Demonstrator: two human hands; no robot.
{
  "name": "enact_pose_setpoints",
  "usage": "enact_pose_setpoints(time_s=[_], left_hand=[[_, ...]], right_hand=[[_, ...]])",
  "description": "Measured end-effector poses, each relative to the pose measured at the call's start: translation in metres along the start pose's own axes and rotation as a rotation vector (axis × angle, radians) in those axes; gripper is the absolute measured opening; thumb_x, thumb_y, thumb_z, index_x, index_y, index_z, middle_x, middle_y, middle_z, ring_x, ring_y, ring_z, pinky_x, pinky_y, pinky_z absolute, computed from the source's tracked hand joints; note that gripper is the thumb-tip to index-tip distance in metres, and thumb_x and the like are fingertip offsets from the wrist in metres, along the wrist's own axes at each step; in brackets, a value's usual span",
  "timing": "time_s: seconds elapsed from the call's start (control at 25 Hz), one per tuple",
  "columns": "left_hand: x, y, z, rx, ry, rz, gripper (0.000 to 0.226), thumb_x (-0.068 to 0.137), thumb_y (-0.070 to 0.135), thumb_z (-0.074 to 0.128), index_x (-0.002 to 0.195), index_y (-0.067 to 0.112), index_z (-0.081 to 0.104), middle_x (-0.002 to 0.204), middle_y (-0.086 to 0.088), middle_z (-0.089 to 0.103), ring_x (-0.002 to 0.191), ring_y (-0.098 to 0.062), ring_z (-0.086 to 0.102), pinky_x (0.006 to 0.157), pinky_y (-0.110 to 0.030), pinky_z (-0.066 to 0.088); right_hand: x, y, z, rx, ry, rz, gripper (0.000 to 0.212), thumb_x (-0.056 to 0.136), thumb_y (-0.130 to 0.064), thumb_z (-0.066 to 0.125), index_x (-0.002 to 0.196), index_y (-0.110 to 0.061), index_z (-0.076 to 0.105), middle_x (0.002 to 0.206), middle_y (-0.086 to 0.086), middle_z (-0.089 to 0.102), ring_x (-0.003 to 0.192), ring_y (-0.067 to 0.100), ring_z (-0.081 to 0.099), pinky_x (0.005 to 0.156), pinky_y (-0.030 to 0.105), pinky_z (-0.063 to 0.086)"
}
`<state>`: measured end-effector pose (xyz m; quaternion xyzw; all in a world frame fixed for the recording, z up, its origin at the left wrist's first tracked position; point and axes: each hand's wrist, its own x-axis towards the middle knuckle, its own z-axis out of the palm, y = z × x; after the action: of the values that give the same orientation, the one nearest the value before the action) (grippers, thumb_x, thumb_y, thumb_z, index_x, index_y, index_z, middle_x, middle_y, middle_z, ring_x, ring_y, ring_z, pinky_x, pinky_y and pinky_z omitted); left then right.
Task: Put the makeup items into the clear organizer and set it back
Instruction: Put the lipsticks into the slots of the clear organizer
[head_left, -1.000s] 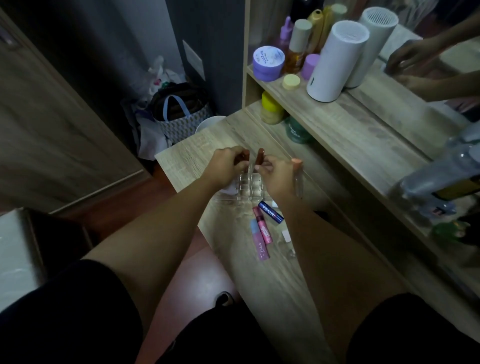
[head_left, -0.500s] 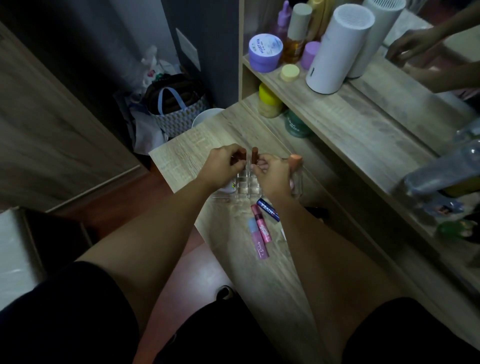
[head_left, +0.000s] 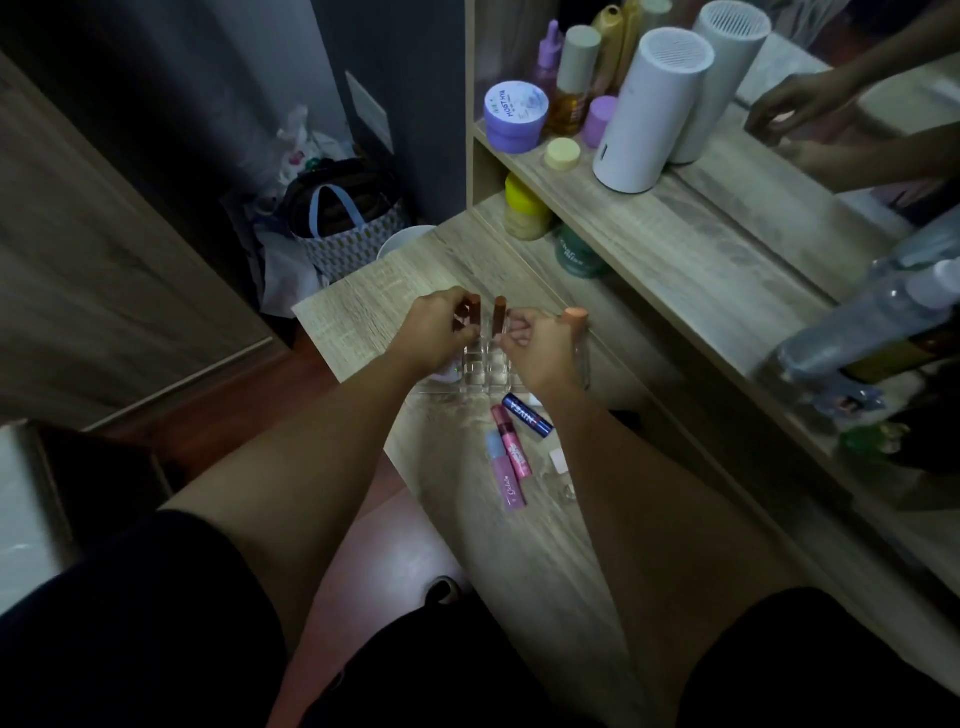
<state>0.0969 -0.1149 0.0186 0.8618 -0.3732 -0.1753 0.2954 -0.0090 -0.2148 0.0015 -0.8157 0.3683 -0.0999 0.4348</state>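
Note:
A clear organizer (head_left: 480, 366) with small square slots stands on the wooden desk (head_left: 519, 545). My left hand (head_left: 434, 332) grips a brown lipstick tube (head_left: 466, 310) upright at the organizer's far left side. My right hand (head_left: 537, 343) pinches a second brown tube (head_left: 500, 313) upright over the far slots. A peach-capped clear tube (head_left: 576, 325) stands at the organizer's right. Near me on the desk lie a blue tube (head_left: 527, 415), a pink tube (head_left: 512, 448) and a lilac-pink tube (head_left: 504, 478).
A shelf (head_left: 675, 244) to the right holds a white cylinder (head_left: 652, 109), a purple jar (head_left: 515, 117), bottles and a yellow-lidded jar (head_left: 525, 210). A mirror reflects my hands. A patterned bag (head_left: 345, 228) sits on the floor past the desk's far edge.
Both hands have stayed at the organizer with the two brown tubes; the tubes sit slightly lower and further apart. The view has shifted a little.

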Motion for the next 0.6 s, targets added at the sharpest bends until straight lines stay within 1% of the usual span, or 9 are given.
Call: enact_pose_setpoints(time_s=[0.12,0.2,0.24,0.32,0.36,0.4,0.44,0.52,0.6], left_hand=[[-0.005,0.005,-0.003,-0.031,0.026,-0.061,0.042,0.081,0.009,0.068,0.121,0.002,0.056,0.112,-0.02,0.066,0.095,-0.029,0.066,0.087,-0.034,0.051],[-0.013,0.01,-0.003,-0.081,0.05,-0.131,0.044,0.082,0.012,0.069,0.122,0.002,0.055,0.112,-0.019,0.066,0.097,-0.028,0.065,0.088,-0.035,0.052],[-0.018,0.012,-0.003,-0.113,0.071,-0.175,0.042,0.082,0.013,0.069,0.12,0.001,0.056,0.109,-0.017,0.066,0.096,-0.027,0.064,0.085,-0.034,0.052],[-0.032,0.014,0.001,-0.189,0.122,-0.253,0.032,0.084,0.014,0.068,0.111,0.0,0.06,0.098,-0.016,0.067,0.087,-0.023,0.063,0.072,-0.028,0.052],[-0.042,0.014,0.006,-0.208,0.132,-0.269,0.026,0.084,0.012,0.067,0.105,-0.002,0.062,0.094,-0.016,0.067,0.084,-0.024,0.063,0.07,-0.028,0.053],[-0.052,0.013,0.012,-0.203,0.126,-0.272,0.021,0.084,0.011,0.066,0.1,-0.002,0.064,0.093,-0.018,0.068,0.085,-0.026,0.065,0.072,-0.029,0.052],[-0.064,0.011,0.018,-0.184,0.103,-0.269,0.018,0.084,0.011,0.065,0.097,-0.002,0.065,0.094,-0.019,0.069,0.086,-0.027,0.065,0.073,-0.028,0.049],[-0.086,0.007,0.033,-0.153,0.035,-0.257,0.017,0.084,0.012,0.065,0.095,-0.001,0.065,0.095,-0.019,0.071,0.085,-0.025,0.063,0.068,-0.021,0.04],[-0.104,0.003,0.046,-0.138,-0.022,-0.254,0.017,0.084,0.013,0.066,0.094,-0.001,0.066,0.096,-0.019,0.071,0.086,-0.025,0.063,0.066,-0.019,0.036]], right_hand=[[-0.006,-0.004,-0.013,0.025,-0.022,-0.004,0.038,0.083,-0.005,0.069,0.119,-0.001,0.058,0.105,0.014,0.067,0.094,0.021,0.063,0.092,0.031,0.054],[-0.014,-0.003,-0.022,-0.011,-0.018,-0.024,0.037,0.084,-0.004,0.067,0.119,-0.001,0.058,0.104,0.013,0.067,0.093,0.021,0.064,0.09,0.026,0.054],[-0.018,-0.001,-0.026,-0.055,-0.02,-0.033,0.034,0.085,-0.002,0.066,0.118,-0.001,0.059,0.099,0.012,0.066,0.088,0.018,0.064,0.085,0.018,0.054],[-0.026,0.004,-0.033,-0.13,-0.076,-0.058,0.029,0.088,0.002,0.058,0.117,0.005,0.059,0.084,0.007,0.06,0.068,0.002,0.058,0.065,0.0,0.047],[-0.031,0.009,-0.037,-0.166,-0.099,-0.058,0.028,0.091,0.005,0.053,0.118,0.012,0.056,0.079,0.006,0.056,0.057,-0.004,0.054,0.054,-0.003,0.043],[-0.036,0.014,-0.041,-0.211,-0.134,-0.09,0.028,0.091,0.008,0.049,0.118,0.016,0.054,0.076,0.006,0.056,0.051,-0.006,0.053,0.049,-0.002,0.04],[-0.043,0.021,-0.048,-0.273,-0.177,-0.131,0.027,0.09,0.009,0.049,0.115,0.016,0.056,0.078,0.012,0.06,0.052,-0.003,0.054,0.05,-0.002,0.039],[-0.057,0.035,-0.06,-0.348,-0.267,-0.157,0.024,0.086,0.007,0.055,0.107,0.007,0.065,0.093,0.022,0.069,0.064,0.011,0.057,0.065,0.009,0.045],[-0.071,0.05,-0.071,-0.398,-0.319,-0.156,0.022,0.081,0.003,0.061,0.101,0.001,0.069,0.095,0.022,0.072,0.069,0.019,0.06,0.074,0.022,0.049]])
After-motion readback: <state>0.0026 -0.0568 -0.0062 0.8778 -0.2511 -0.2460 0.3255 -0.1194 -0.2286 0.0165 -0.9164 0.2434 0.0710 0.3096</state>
